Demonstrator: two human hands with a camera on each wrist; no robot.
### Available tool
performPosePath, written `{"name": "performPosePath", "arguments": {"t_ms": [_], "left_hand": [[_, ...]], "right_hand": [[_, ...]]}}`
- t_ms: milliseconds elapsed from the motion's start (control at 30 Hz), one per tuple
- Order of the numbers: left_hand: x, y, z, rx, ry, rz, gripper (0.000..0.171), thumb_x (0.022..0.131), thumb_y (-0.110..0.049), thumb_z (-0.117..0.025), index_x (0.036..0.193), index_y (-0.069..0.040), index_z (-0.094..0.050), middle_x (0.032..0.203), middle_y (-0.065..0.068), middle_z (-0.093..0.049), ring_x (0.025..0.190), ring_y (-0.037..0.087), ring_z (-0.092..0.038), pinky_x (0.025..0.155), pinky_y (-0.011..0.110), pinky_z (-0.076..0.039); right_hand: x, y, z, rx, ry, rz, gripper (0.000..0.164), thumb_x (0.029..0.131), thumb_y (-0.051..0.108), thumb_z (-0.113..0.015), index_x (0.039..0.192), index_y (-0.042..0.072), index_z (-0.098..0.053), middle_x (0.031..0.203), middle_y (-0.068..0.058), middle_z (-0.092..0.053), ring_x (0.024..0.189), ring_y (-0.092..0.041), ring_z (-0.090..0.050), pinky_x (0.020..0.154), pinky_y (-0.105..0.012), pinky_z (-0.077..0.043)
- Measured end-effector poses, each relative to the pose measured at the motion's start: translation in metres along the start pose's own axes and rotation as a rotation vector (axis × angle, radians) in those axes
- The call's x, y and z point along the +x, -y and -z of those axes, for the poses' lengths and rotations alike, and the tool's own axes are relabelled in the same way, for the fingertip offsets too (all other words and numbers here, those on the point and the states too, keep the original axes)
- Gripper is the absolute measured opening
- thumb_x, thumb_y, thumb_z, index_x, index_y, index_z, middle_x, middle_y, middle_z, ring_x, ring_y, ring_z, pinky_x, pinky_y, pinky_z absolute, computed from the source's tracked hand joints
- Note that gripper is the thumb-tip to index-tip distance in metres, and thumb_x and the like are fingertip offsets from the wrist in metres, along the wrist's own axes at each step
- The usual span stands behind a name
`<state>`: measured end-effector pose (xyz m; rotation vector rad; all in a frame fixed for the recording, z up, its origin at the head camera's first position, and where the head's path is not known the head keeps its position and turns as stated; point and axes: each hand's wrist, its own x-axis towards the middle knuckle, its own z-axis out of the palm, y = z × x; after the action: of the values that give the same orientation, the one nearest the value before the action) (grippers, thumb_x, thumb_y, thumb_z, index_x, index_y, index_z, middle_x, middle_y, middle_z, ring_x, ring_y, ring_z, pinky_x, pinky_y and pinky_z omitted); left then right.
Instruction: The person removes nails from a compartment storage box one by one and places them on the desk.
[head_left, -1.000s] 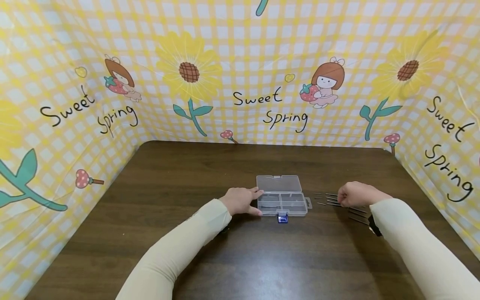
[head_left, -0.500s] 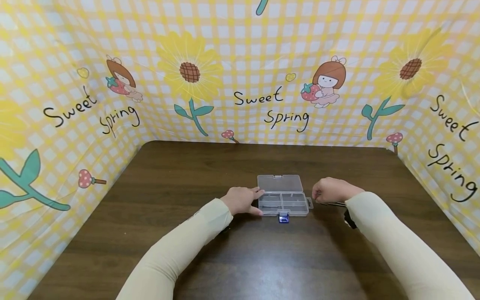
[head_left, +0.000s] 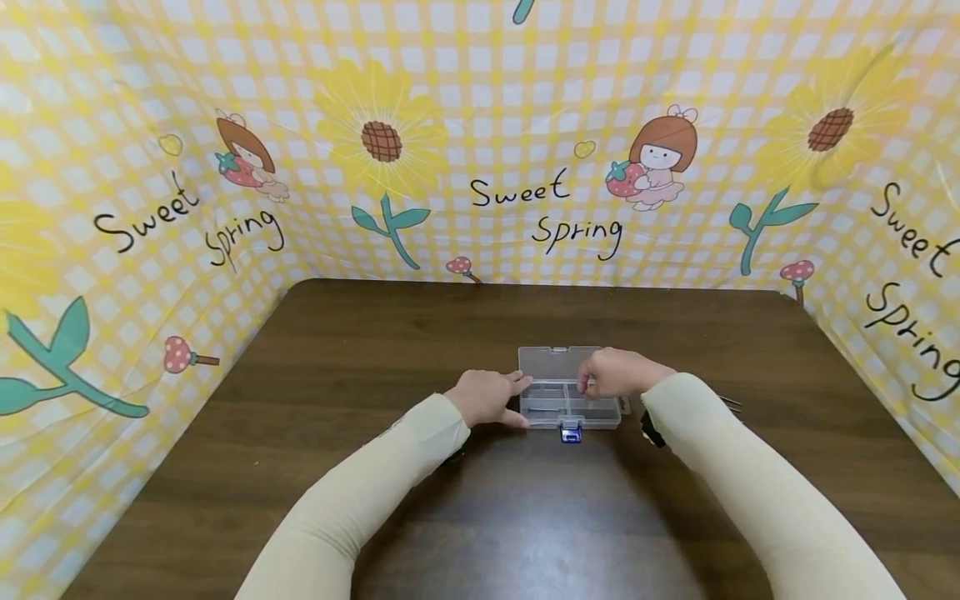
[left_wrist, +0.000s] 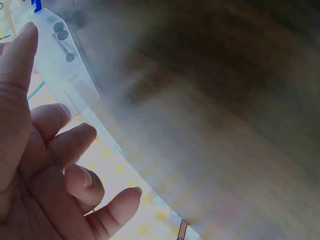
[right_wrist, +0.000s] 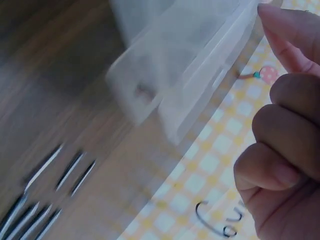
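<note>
A clear plastic compartment box [head_left: 592, 425] lies with its lid [head_left: 547, 363] folded back and a blue latch [head_left: 571, 434] at its front. My left hand [head_left: 483, 398] rests against the box's left side, thumb and fingers spread. Through the plastic, the left wrist view shows flat-headed nails [left_wrist: 64, 46] inside. My right hand [head_left: 621, 371] is over the box's back right compartment, other fingers curled. Its thumb and forefinger pinch what seems to be a small nail, almost wholly hidden by the fingertips.
Several loose metal nails [right_wrist: 45, 167] of differing lengths lie on the brown wooden table [head_left: 420, 500], right of the box. In the head view the right sleeve [head_left: 720, 442] covers most of them. A yellow checked cloth [head_left: 517, 125] hangs around the back and sides.
My right hand has moved left from the loose nails, past the box's right edge, to above its compartments. The left hand has stayed at the box's left side.
</note>
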<state>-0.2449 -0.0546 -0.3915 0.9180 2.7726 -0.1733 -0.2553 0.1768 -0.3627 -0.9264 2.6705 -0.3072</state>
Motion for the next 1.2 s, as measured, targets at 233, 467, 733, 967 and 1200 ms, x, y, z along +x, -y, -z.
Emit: {"name": "performPosePath", "arguments": {"t_ms": [233, 467, 733, 967, 1200], "left_hand": [[0.001, -0.001, 0.002, 0.021, 0.003, 0.006, 0.077, 0.082, -0.062, -0.06, 0.147, -0.025, -0.042, 0.146, -0.001, -0.045, 0.107, 0.02, -0.063, 0.06, 0.032, -0.051], [0.002, -0.001, 0.001, 0.044, 0.008, -0.002, 0.078, 0.083, -0.063, -0.058, 0.148, -0.026, -0.039, 0.147, -0.003, -0.043, 0.082, 0.017, -0.066, 0.051, 0.029, -0.046], [0.001, 0.0, 0.002, 0.038, 0.018, -0.002, 0.078, 0.083, -0.063, -0.058, 0.149, -0.026, -0.038, 0.148, -0.003, -0.042, 0.071, 0.016, -0.063, 0.045, 0.027, -0.04], [0.0, -0.001, 0.003, 0.029, 0.028, 0.004, 0.078, 0.083, -0.061, -0.059, 0.149, -0.026, -0.037, 0.148, -0.003, -0.041, 0.045, 0.011, -0.034, 0.041, 0.025, -0.028], [-0.001, -0.002, 0.004, 0.047, 0.013, -0.002, 0.078, 0.083, -0.062, -0.058, 0.149, -0.025, -0.038, 0.148, -0.003, -0.042, 0.043, 0.01, -0.026, 0.04, 0.024, -0.025]], "right_hand": [[0.021, 0.019, -0.004, -0.017, 0.024, 0.094, 0.01, 0.083, 0.004, -0.064, 0.085, 0.009, -0.072, 0.086, 0.003, -0.067, 0.077, -0.011, -0.058, 0.074, -0.031, -0.051], [0.031, 0.031, -0.01, -0.073, 0.058, 0.083, 0.014, 0.082, 0.003, -0.063, 0.084, 0.012, -0.074, 0.087, 0.003, -0.069, 0.08, -0.012, -0.061, 0.074, -0.032, -0.052], [0.034, 0.044, -0.011, -0.16, 0.11, 0.065, 0.017, 0.082, 0.0, -0.06, 0.074, 0.011, -0.072, 0.071, 0.003, -0.059, 0.064, -0.012, -0.046, 0.057, -0.03, -0.041], [0.033, 0.052, -0.018, -0.236, 0.143, 0.038, 0.017, 0.087, 0.003, -0.06, 0.081, 0.012, -0.074, 0.077, 0.001, -0.065, 0.064, -0.012, -0.049, 0.064, -0.035, -0.048], [0.031, 0.054, -0.022, -0.273, 0.108, 0.078, 0.016, 0.086, 0.002, -0.062, 0.078, 0.012, -0.072, 0.072, 0.003, -0.062, 0.063, -0.012, -0.049, 0.061, -0.034, -0.048]]}}
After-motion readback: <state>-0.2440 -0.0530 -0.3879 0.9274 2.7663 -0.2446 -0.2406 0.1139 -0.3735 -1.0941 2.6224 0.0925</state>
